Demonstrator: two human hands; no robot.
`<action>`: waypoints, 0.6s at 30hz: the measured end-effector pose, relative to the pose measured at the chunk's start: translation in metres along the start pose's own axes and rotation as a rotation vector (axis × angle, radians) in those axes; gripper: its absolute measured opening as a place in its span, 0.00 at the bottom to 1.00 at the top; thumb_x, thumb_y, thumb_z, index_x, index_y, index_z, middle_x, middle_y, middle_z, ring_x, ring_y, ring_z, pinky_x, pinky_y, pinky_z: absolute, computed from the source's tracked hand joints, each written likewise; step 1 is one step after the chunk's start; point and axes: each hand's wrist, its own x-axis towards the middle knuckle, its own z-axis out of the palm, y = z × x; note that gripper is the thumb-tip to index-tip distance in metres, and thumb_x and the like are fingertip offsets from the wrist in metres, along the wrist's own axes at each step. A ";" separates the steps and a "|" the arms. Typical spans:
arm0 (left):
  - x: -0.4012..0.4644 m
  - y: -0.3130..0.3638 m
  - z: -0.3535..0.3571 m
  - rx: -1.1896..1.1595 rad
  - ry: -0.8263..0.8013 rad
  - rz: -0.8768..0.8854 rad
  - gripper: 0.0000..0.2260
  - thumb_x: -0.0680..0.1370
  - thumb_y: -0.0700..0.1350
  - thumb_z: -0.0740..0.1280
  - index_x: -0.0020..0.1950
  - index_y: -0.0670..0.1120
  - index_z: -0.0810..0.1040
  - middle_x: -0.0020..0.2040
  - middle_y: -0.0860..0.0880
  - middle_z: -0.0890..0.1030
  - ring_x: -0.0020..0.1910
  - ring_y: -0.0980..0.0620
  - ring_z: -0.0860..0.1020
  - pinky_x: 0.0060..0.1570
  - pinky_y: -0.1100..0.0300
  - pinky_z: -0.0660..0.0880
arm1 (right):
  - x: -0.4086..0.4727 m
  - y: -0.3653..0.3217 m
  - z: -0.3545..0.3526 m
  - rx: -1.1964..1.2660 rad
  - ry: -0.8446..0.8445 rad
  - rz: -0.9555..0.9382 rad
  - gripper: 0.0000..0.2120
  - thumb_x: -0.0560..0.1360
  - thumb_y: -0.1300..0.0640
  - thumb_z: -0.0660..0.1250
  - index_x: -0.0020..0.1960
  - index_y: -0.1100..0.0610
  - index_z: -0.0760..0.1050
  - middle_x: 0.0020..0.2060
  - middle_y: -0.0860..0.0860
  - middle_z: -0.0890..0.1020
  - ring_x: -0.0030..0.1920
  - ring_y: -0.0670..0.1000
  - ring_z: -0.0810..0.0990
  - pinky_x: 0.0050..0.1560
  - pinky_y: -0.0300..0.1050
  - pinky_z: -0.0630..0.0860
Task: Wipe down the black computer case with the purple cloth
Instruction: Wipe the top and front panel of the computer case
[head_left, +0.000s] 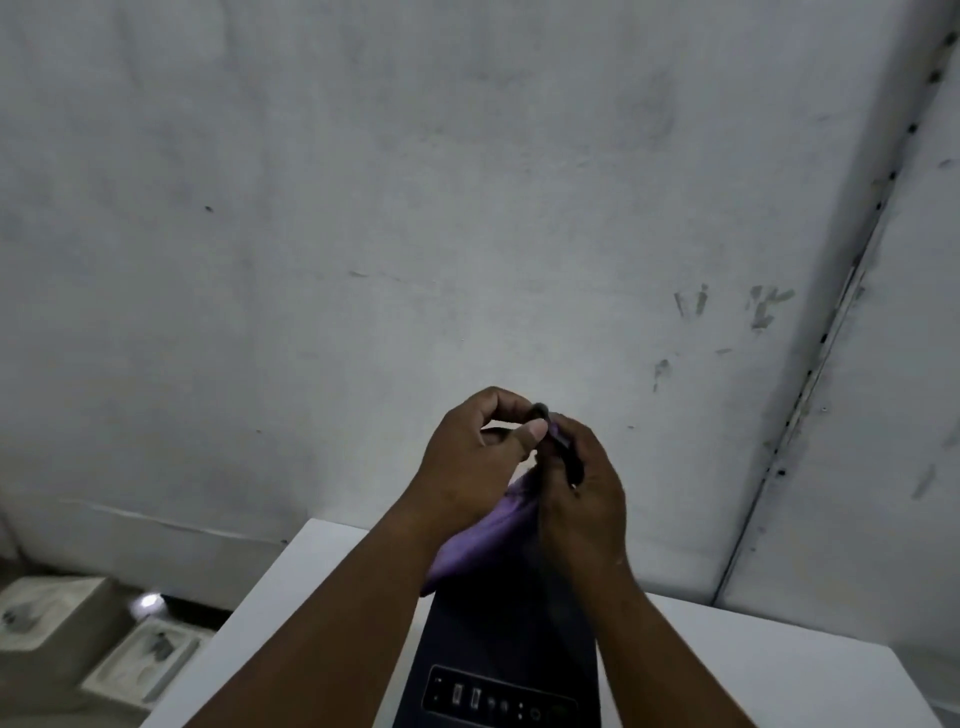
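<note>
The black computer case (498, 670) stands on a white table (753, 670), its top panel with ports and buttons facing me at the bottom of the view. Above its far end, both hands are raised together. My left hand (467, 467) pinches the upper edge of the purple cloth (483, 540) between thumb and curled fingers. My right hand (582, 483) grips the same cloth just beside it, along with a small dark piece I cannot identify. The cloth hangs down between my wrists and touches the case's far end.
A stained grey wall (467, 208) fills most of the view, with a corner seam at the right. On the floor at the lower left lie white foam packing blocks (140, 665) and a small bright light spot.
</note>
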 end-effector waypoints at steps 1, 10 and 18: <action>-0.001 -0.002 -0.002 0.011 -0.003 0.000 0.05 0.80 0.47 0.73 0.54 0.51 0.82 0.49 0.56 0.86 0.47 0.56 0.85 0.49 0.62 0.82 | 0.007 0.002 -0.004 -0.069 0.005 -0.042 0.13 0.83 0.58 0.65 0.61 0.41 0.80 0.52 0.35 0.83 0.54 0.35 0.80 0.53 0.25 0.72; -0.016 -0.060 -0.025 0.401 -0.053 -0.170 0.05 0.83 0.48 0.68 0.56 0.57 0.76 0.52 0.59 0.81 0.52 0.59 0.80 0.46 0.67 0.73 | 0.036 0.008 -0.023 -0.892 -0.207 -0.163 0.08 0.81 0.51 0.64 0.58 0.46 0.80 0.48 0.50 0.75 0.50 0.55 0.77 0.45 0.48 0.74; -0.044 -0.123 -0.025 0.612 -0.217 -0.324 0.20 0.84 0.51 0.63 0.76 0.56 0.65 0.74 0.51 0.71 0.71 0.51 0.73 0.64 0.61 0.69 | -0.042 0.053 -0.007 -0.932 -0.650 -0.039 0.15 0.84 0.40 0.57 0.65 0.40 0.78 0.50 0.45 0.72 0.54 0.48 0.75 0.52 0.45 0.73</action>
